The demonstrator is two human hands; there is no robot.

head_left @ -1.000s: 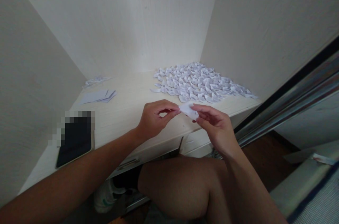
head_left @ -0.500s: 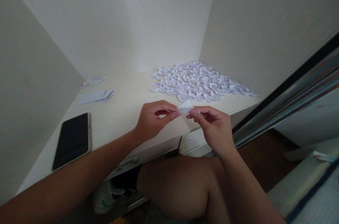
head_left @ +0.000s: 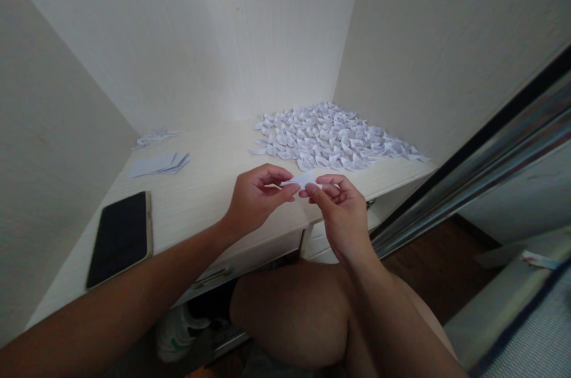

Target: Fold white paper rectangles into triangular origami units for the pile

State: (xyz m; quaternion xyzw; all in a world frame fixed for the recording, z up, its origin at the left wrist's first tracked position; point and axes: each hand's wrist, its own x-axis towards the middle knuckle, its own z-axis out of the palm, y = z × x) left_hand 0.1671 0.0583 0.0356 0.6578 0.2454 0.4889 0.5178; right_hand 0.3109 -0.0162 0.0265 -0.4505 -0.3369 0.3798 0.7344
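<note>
White worktop [head_left: 209, 199], partly hidden from us by the left forearm [head_left: 147, 283]. At its right rear spreads a heap of folded papers [head_left: 325, 140], too crowded for us to count. A dark tablet [head_left: 119, 238] lies at left. Below, in shade, we cannot name a white object with a green mark [head_left: 173, 336]. The left hand [head_left: 255, 196] and right hand [head_left: 342, 211] have their fingers nearly closed, pinching a small white paper [head_left: 304, 178] between them above the front edge. It looks creased and pointed; fingertips cover its ends.
</note>
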